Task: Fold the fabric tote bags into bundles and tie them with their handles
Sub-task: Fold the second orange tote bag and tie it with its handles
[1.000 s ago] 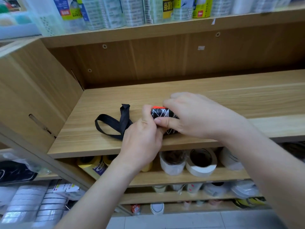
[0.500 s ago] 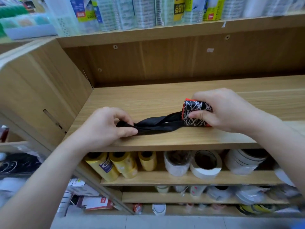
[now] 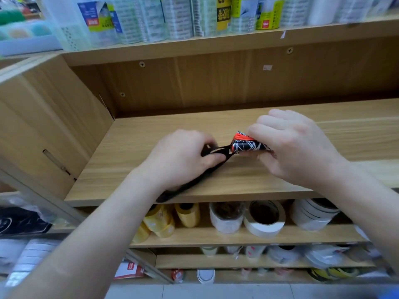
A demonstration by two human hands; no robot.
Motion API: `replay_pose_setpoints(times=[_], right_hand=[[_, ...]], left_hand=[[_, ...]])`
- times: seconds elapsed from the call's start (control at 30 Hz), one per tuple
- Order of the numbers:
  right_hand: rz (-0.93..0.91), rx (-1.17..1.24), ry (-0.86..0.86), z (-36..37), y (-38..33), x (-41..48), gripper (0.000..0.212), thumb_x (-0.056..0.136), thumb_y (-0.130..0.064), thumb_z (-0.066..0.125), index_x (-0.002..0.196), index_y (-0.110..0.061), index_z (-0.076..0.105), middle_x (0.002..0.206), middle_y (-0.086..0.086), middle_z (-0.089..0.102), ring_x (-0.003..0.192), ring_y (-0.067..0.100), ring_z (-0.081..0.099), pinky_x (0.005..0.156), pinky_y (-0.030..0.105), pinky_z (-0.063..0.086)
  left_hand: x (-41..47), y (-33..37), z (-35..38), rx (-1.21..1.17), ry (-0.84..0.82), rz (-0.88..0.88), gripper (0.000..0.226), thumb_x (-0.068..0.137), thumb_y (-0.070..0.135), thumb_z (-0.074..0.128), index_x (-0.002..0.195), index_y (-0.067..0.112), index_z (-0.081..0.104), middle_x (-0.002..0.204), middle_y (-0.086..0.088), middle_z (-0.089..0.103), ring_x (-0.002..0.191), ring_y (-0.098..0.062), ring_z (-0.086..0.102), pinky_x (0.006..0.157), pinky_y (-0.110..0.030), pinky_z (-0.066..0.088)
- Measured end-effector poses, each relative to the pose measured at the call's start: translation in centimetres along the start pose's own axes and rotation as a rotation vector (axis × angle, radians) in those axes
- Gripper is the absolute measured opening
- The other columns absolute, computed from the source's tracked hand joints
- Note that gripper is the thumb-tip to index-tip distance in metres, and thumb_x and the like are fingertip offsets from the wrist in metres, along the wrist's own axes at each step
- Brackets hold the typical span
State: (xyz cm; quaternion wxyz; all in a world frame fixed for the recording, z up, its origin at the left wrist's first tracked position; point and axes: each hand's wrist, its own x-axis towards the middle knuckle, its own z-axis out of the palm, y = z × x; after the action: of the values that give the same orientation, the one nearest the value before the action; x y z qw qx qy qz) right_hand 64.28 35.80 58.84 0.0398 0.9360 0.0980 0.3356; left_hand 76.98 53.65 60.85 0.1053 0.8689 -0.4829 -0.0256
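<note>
Where both forearms reach in over the front edge of the wooden shelf, the black handles trail from under the left wrist up into the left hand, whose fingers and thumb are curled round the strap and pinch it just left of the bundle. The folded tote bag, a small roll of black fabric with white lines and an orange-red edge, lies on the board between the hands. Only its left end shows, since the right hand grips the rest with its fingers curled over the top. Under the hands, on the next shelf down, stand yellow tape rolls and white tape rolls. Lower down lies a red pack with a white logo too blurred to read. Beyond the hands, the back panel carries a small white sticker, unreadable. Above that stand wrapped rolls, one with a yellow label bearing black characters, another with a green label and a small red logo. Neither is legible.
</note>
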Motion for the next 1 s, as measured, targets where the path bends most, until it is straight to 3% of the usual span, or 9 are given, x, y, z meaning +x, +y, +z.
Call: replay_pose_setpoints(times=[0.1, 0.3, 0.4, 0.5, 0.6, 0.7, 0.83, 0.93, 1.0], right_hand=[[0.016, -0.074, 0.055, 0.4, 0.9, -1.3, 0.020, 0.065, 0.002, 0.059, 0.084, -0.001, 0.064, 0.072, 0.008, 0.053, 0.064, 0.027, 0.044, 0.053, 0.038, 0.038], [0.092, -0.083, 0.104, 1.2, 2.8, -3.3, 0.007, 0.082, -0.005, 0.063, 0.086, 0.001, 0.064, 0.073, 0.010, 0.055, 0.064, 0.027, 0.044, 0.053, 0.040, 0.038], [0.172, 0.030, 0.130, 1.5, 3.1, -3.4, 0.021, 0.088, -0.019, 0.067, 0.085, 0.001, 0.063, 0.074, 0.008, 0.057, 0.065, 0.024, 0.045, 0.054, 0.036, 0.039], [0.255, 0.199, 0.127, 1.6, 2.8, -3.0, 0.024, 0.087, -0.029, 0.067, 0.085, -0.007, 0.060, 0.076, -0.005, 0.050, 0.068, 0.014, 0.042, 0.058, 0.030, 0.037], [0.322, 0.322, 0.024, 1.3, 2.8, -2.4, 0.024, 0.087, -0.033, 0.066, 0.079, -0.014, 0.055, 0.070, -0.010, 0.048, 0.064, 0.015, 0.044, 0.055, 0.036, 0.040], [0.393, 0.433, -0.117, 0.4, 3.3, -1.5, 0.026, 0.085, -0.039, 0.066, 0.074, -0.020, 0.052, 0.064, -0.010, 0.051, 0.060, 0.012, 0.050, 0.054, 0.036, 0.040], [0.416, 0.437, -0.285, -0.2, 4.4, -0.8, 0.021, 0.083, -0.035, 0.070, 0.074, -0.025, 0.055, 0.063, -0.008, 0.056, 0.060, 0.007, 0.052, 0.055, 0.033, 0.040], [0.425, 0.460, -0.346, -0.4, 5.4, -0.5, 0.022, 0.082, -0.035, 0.070, 0.072, -0.025, 0.054, 0.064, -0.007, 0.057, 0.062, 0.005, 0.053, 0.055, 0.023, 0.038], [0.454, 0.499, -0.389, -0.4, 6.0, -0.2, 0.020, 0.081, -0.037, 0.070, 0.076, -0.021, 0.059, 0.067, -0.003, 0.061, 0.063, 0.009, 0.055, 0.058, 0.027, 0.043]], left_hand=[[0.2, -1.1, -0.3, -0.476, -0.042, -0.147, 0.012, 0.087, 0.038, 0.068, 0.088, 0.026, 0.072, 0.077, 0.005, 0.069, 0.074, -0.007, 0.063, 0.066, -0.021, 0.049], [-0.9, -4.6, -0.6, -1.422, 0.195, -0.202, 0.008, 0.080, 0.020, 0.069, 0.071, 0.019, 0.070, 0.063, -0.001, 0.060, 0.070, -0.014, 0.064, 0.074, -0.030, 0.053], [-1.5, -4.4, -0.3, -1.821, 0.259, -0.116, 0.017, 0.070, 0.025, 0.076, 0.083, 0.016, 0.068, 0.055, 0.005, 0.050, 0.058, -0.009, 0.056, 0.065, -0.022, 0.053], [-1.4, -4.1, 0.2, -1.922, 0.361, -0.204, 0.018, 0.090, 0.015, 0.057, 0.108, 0.016, 0.059, 0.055, 0.007, 0.039, 0.047, -0.003, 0.038, 0.048, -0.013, 0.041], [-1.6, -4.4, 0.7, -1.765, 0.341, -0.304, 0.020, 0.098, 0.009, 0.047, 0.098, 0.020, 0.064, 0.064, 0.002, 0.044, 0.053, -0.007, 0.041, 0.050, -0.016, 0.043], [-2.2, -5.1, 0.8, -1.348, 0.245, -0.283, 0.040, 0.098, 0.001, 0.044, 0.074, 0.017, 0.072, 0.077, -0.003, 0.063, 0.074, -0.017, 0.059, 0.070, -0.028, 0.052], [-2.8, -6.0, 0.3, -0.538, 0.058, -0.128, 0.017, 0.092, 0.030, 0.062, 0.102, 0.036, 0.074, 0.098, 0.013, 0.065, 0.094, 0.000, 0.058, 0.082, -0.021, 0.047], [-3.3, -6.9, 0.3, -0.165, -0.193, -0.025, 0.046, 0.073, 0.057, 0.073, 0.116, 0.044, 0.061, 0.103, 0.016, 0.052, 0.095, -0.001, 0.051, 0.081, -0.024, 0.045], [-3.6, -7.1, 0.4, -0.040, -0.046, 0.106, 0.034, 0.073, 0.050, 0.074, 0.105, 0.042, 0.064, 0.098, 0.014, 0.049, 0.091, -0.005, 0.046, 0.075, -0.026, 0.042]])
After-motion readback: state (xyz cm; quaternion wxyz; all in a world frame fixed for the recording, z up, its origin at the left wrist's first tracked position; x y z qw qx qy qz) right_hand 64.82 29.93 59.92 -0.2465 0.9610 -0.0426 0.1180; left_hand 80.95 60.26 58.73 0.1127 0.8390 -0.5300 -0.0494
